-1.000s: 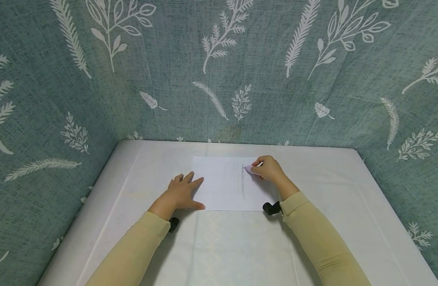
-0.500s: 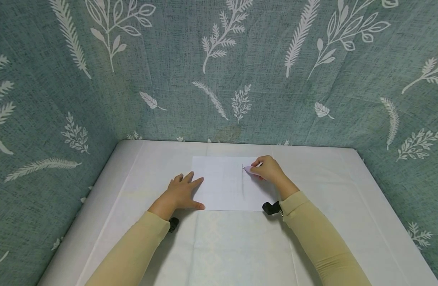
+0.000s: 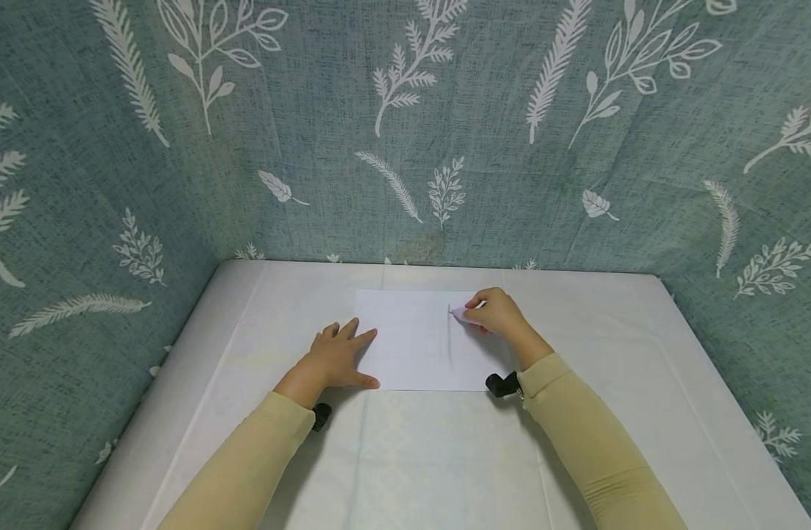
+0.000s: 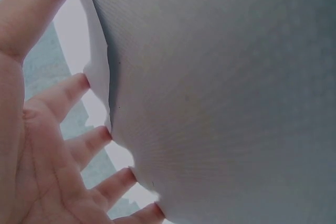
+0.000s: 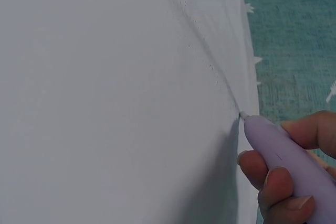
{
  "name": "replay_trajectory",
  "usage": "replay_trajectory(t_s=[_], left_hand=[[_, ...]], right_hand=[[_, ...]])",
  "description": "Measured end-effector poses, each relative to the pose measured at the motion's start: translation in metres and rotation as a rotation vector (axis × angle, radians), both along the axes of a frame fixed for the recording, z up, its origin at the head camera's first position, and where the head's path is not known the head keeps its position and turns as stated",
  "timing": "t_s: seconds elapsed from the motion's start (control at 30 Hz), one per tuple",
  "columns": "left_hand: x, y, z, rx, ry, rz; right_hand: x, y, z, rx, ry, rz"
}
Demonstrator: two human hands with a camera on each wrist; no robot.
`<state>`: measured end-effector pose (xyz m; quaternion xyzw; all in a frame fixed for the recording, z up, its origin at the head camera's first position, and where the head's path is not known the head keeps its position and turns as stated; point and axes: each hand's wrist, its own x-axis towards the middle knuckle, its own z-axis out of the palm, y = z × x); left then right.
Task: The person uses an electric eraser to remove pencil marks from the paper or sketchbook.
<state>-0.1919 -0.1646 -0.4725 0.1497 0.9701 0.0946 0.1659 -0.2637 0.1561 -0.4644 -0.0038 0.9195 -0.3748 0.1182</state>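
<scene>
A white sheet of paper (image 3: 405, 338) lies on the table, with a faint grey smudged line (image 3: 450, 342) running down its right part. My left hand (image 3: 335, 357) rests at the sheet's left edge with its fingers spread. In the left wrist view the fingertips (image 4: 100, 137) touch the paper's slightly lifted edge (image 4: 107, 77). My right hand (image 3: 498, 315) grips a thick lilac pen-shaped tool (image 5: 283, 153) between thumb and fingers. Its short narrow grey tip (image 5: 242, 115) meets the paper at the far end of the smudged line, where small dark specks lie scattered.
A white cloth covers the table (image 3: 405, 456). Green fabric with white leaf prints (image 3: 405, 169) hangs close behind the table and at both sides. A black wrist camera (image 3: 502, 386) sits under the right sleeve, another black camera (image 3: 321, 417) under the left.
Both hands and the sheet stay in nearly the same place. The tool's tip remains near the top of the line, with barely any visible shift.
</scene>
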Motion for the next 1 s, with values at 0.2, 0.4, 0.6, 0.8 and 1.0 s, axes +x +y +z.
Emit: replay_trajectory(t_s=[0.2,0.4,0.6,0.8,1.0], left_hand=[[-0.0004,0.0001,0.0001,0.0,-0.005,0.008],[-0.0009,0.0,-0.0008,-0.005,0.007,0.007],[-0.0003,0.0002,-0.0005,0.0,0.008,0.006],[0.0005,0.0003,0.0019,-0.006,-0.006,0.005],[0.0011,0.001,0.0023,0.001,-0.008,0.008]], right_hand=[[-0.0009,-0.0003,-0.0005,-0.005,0.004,0.008],[-0.0014,-0.0004,0.0004,-0.001,-0.007,0.004],[-0.0002,-0.001,0.0013,0.021,-0.004,-0.024],[-0.0007,-0.0013,0.0018,-0.001,-0.011,-0.01],[-0.0009,-0.0016,0.0017,-0.002,-0.011,-0.011]])
